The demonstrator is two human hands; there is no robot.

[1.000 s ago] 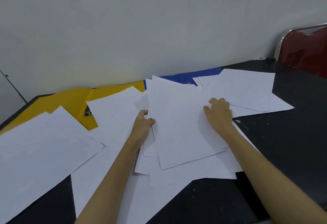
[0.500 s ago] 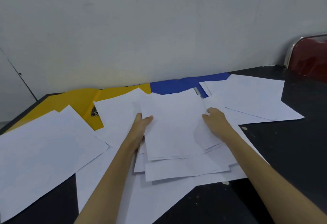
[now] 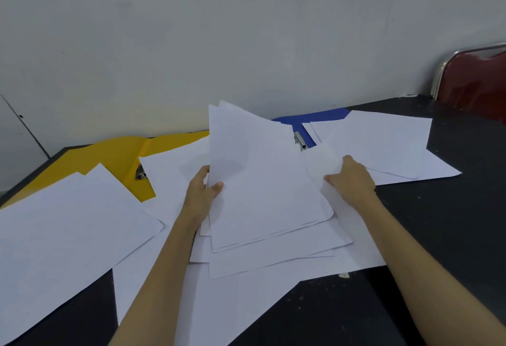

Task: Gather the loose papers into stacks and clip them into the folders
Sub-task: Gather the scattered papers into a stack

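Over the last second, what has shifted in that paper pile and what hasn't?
The left hand and right hand have gathered the middle sheets into a stack and tilted its far edge up off the table; a second ago it lay flat. Both hands kept their grip on its side edges. The yellow folder, blue folder and outer sheets stayed put.

office | dark desk (image 3: 451, 236), papers (image 3: 68, 230), folders (image 3: 109, 157), chair (image 3: 476, 83)

Two folders lie open on the table, one yellow (image 3: 109, 158) and one blue (image 3: 309, 117); two hands, one chair (image 3: 476, 83), and loose papers (image 3: 68, 225) too overlapped to count
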